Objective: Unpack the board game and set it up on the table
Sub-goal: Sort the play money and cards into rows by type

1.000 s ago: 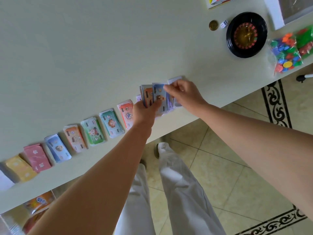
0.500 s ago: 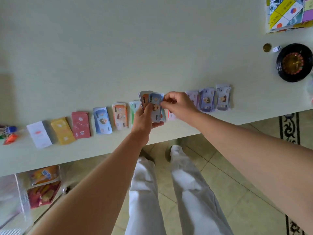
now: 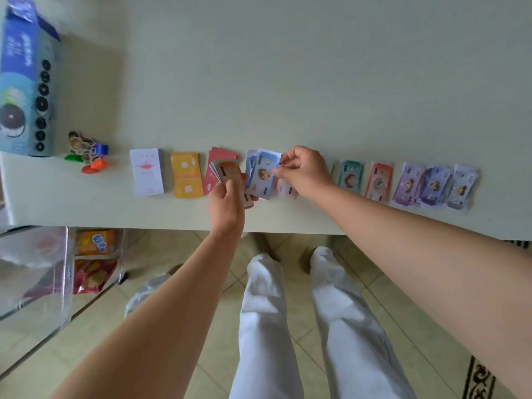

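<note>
Left hand (image 3: 226, 207): we curl our fingers round a stack of notes (image 3: 230, 174), over the table (image 3: 288, 82) edge
Right hand (image 3: 305, 171): we pinch a blue note (image 3: 264, 175) by its corner, beside the stack
Piles (image 3: 350, 177): in a row along the table

Left hand (image 3: 226, 207) gripping, right hand (image 3: 305, 171) pinching; arms outstretched.
</note>
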A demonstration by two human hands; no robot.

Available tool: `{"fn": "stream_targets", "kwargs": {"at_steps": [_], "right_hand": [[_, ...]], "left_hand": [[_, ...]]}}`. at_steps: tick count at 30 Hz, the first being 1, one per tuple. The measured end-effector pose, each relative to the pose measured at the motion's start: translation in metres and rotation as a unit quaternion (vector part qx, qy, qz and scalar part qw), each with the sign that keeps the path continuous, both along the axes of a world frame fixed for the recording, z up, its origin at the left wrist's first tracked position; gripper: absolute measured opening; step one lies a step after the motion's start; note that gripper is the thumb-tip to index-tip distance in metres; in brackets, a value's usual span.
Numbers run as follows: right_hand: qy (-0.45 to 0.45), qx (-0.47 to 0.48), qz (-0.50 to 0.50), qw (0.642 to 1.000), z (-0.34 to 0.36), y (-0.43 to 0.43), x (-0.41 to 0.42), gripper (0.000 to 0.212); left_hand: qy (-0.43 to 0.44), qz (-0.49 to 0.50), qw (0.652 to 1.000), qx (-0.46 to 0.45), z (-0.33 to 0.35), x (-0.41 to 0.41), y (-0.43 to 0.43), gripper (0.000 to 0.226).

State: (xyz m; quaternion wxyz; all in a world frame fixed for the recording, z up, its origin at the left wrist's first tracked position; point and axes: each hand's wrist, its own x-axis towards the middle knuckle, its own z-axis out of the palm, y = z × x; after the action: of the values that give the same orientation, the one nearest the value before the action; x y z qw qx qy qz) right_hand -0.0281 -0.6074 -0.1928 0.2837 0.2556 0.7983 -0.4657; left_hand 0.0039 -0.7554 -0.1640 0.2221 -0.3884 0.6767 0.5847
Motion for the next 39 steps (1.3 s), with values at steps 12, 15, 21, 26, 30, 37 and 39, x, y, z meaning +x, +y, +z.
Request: {"fn": "stream_targets", "kwargs": {"at_steps": [12,15,21,26,30,37,39], "right_hand": [[0.0,0.198,0.063,0.978,-0.022,-0.034,-0.012,0.018],[0.019,0.197,0.061,0.978,-0.02,-0.033,-0.011,0.017],[-0.029,-0.078,0.056,0.995,0.003,-0.024,-0.005,0.023],[-0.023,-0.067,0.056,0.996,0.004,0.003,0.006,0.021],[-0.048,-0.004,0.028,0.998,-0.003,0.024,0.016,0.02],[-0.03,0.133,0.034,0.99,-0.019,0.034,0.017,0.022],[-0.027,0.167,0.044,0.985,-0.023,0.031,0.014,0.024]], "left_hand": [[0.003,-0.017,1.0,-0.002,-0.02,-0.005,-0.044,0.024],[-0.002,-0.037,0.999,0.017,-0.019,-0.006,-0.042,0.021],[-0.01,-0.055,0.998,0.034,-0.012,-0.008,-0.021,0.012],[-0.032,-0.09,0.994,0.058,-0.007,-0.007,0.004,0.003],[-0.047,-0.091,0.993,0.053,-0.004,-0.007,0.015,0.018],[-0.026,-0.108,0.994,-0.006,-0.014,-0.008,0.016,0.02],[-0.029,-0.124,0.992,-0.021,-0.018,-0.008,0.016,0.022]]}}
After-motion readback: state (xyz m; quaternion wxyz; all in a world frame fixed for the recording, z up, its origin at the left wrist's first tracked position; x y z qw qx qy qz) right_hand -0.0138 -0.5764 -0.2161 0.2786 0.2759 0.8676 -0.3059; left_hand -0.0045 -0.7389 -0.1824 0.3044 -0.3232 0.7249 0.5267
